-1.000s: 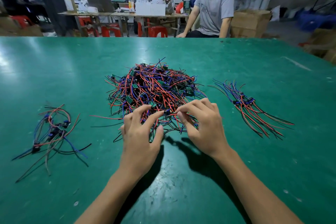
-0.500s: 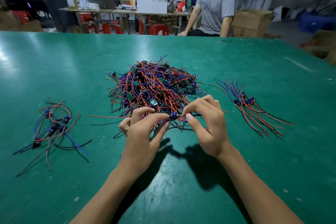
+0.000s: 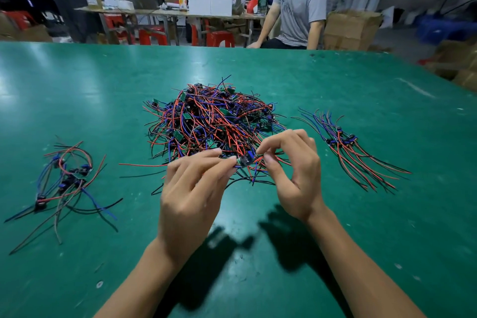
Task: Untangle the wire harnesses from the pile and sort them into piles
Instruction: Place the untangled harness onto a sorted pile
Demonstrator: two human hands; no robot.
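Harness lifted from pile edge.
Left hand [image 3: 192,190] and right hand [image 3: 294,170] both pinch one harness [image 3: 245,161], now raised slightly above the table [image 3: 77,90] at the near rim of the pile [image 3: 211,121]; exact finger contact is blurred.

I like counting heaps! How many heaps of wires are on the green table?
3: a big tangled heap in the middle, a small loose heap on the left, a neat small heap on the right. One more harness is pinched between both hands.
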